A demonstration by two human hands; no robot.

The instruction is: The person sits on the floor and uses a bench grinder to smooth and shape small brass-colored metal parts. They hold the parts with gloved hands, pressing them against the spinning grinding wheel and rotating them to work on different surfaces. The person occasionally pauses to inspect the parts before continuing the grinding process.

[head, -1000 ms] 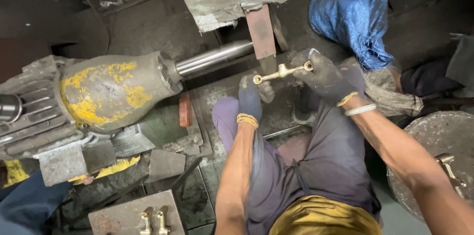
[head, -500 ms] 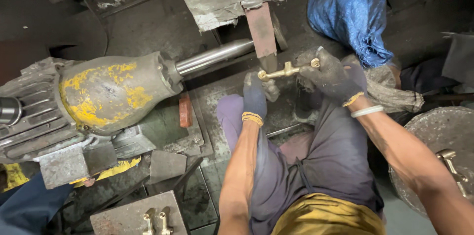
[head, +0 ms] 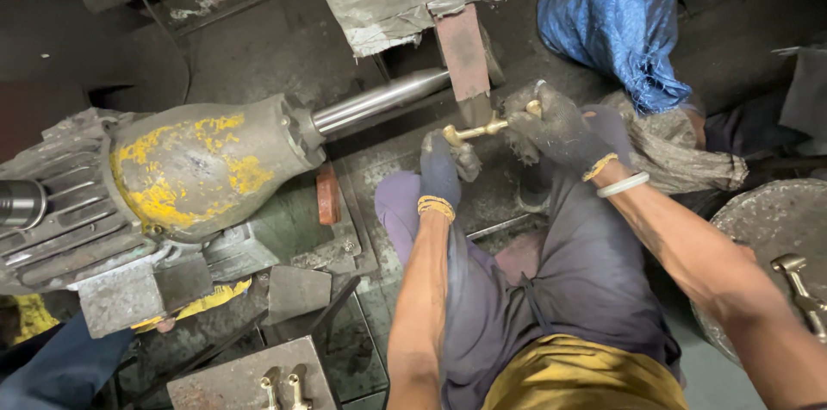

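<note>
Gloved left hand (head: 441,170) and right hand (head: 560,127) both clasp one brass fitting (head: 479,128). Polishing wheel (head: 474,108) touches it; motor (head: 185,173) sits left.

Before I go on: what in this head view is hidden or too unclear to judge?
- Contact between the brass fitting and the wheel: hidden by the guard and both hands.
- Brass fitting's ends: covered by the left hand and right hand.
- Motor: its rear is cut off by the left edge.
- Fittings on the round tray: cut off by the right edge.
</note>
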